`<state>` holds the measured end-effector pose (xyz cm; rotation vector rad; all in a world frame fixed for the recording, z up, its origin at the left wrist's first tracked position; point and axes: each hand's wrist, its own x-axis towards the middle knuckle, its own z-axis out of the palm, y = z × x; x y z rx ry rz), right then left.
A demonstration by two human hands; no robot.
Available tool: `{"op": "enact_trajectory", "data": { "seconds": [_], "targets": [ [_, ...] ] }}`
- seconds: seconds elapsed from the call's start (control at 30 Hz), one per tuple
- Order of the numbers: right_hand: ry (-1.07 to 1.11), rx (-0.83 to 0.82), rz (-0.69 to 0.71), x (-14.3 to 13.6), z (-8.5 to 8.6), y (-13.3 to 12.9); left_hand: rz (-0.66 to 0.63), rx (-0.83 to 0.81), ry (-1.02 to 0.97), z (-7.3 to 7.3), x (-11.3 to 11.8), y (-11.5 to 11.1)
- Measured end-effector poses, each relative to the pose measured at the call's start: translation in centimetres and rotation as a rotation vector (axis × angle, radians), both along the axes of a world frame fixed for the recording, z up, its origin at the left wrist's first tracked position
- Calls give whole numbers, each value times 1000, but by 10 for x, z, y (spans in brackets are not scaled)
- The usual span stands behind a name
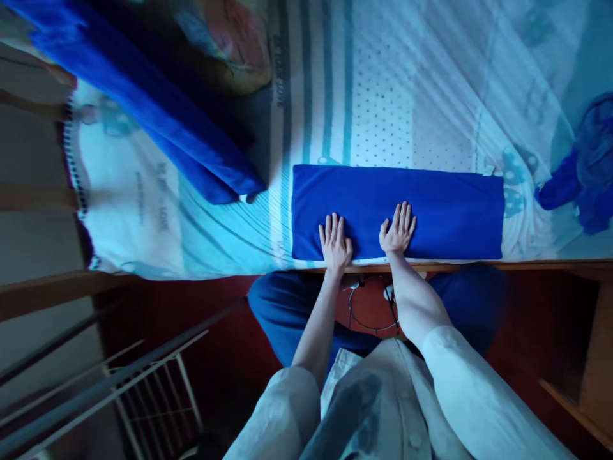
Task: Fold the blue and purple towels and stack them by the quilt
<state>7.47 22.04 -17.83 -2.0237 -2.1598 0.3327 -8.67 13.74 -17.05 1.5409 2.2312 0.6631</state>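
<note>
A blue cloth (pixel 454 214), folded into a long flat rectangle, lies along the near edge of the bed. My left hand (pixel 336 243) rests flat on its left part with the fingers spread. Right of that, my right hand (pixel 398 230) lies palm down on the cloth near its middle, fingers also apart. A small white tag (pixel 488 170) sticks out at the cloth's far right edge. Neither hand grips anything.
More blue fabric (pixel 158 115) lies in a long fold at the upper left of the patterned bedsheet (pixel 383 96). A crumpled blue item (pixel 591 166) sits at the right. Below left stands a white metal rack (pixel 158 396). Cables (pixel 364 319) lie on the red floor.
</note>
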Motion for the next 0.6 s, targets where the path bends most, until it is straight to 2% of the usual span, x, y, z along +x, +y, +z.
{"op": "enact_trajectory", "data": {
  "seconds": [0.1,0.17,0.27,0.33,0.4,0.47,0.53,0.6],
  "targets": [
    [-21,-15,10,1,-2,-1,-24,51,-73,6,28,7],
    [-32,-39,8,2,-4,0,-136,115,-189,6,56,19],
    [-52,-67,-1,4,-8,2,-373,176,-362,-4,88,44],
    [-49,-61,-4,5,-11,3,-451,192,-412,-14,89,57],
    [-35,-41,-3,5,-11,2,-504,205,-420,-22,72,62],
    [-15,-18,2,4,-8,1,-526,216,-403,-24,40,58],
    [3,-1,8,3,-5,0,-440,212,-357,-21,1,47],
    [12,7,10,2,-1,0,-264,180,-281,-15,-38,33]
  ]
}}
